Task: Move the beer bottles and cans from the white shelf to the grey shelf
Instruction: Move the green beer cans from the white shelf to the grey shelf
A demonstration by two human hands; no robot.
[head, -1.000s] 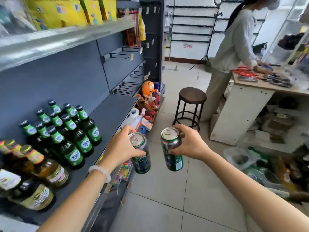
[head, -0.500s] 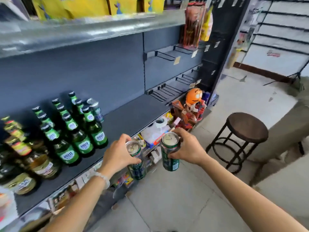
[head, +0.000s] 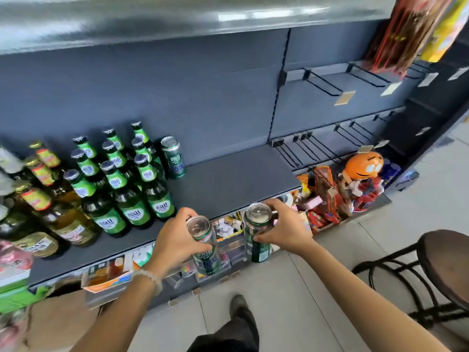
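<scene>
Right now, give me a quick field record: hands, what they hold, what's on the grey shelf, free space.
left hand: grips left can, upright
right hand: grips right can, upright
cans' position: held at the front edge of the grey shelf, not set down
on shelf: green bottles, amber bottles, one shelved can at the back
free space: right half of shelf

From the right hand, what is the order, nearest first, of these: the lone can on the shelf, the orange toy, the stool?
From the right hand:
1. Orange toy, up and to its right.
2. Lone can on the grey shelf, up-left; close to the toy's distance, hard to call.
3. Stool, far right.
</scene>
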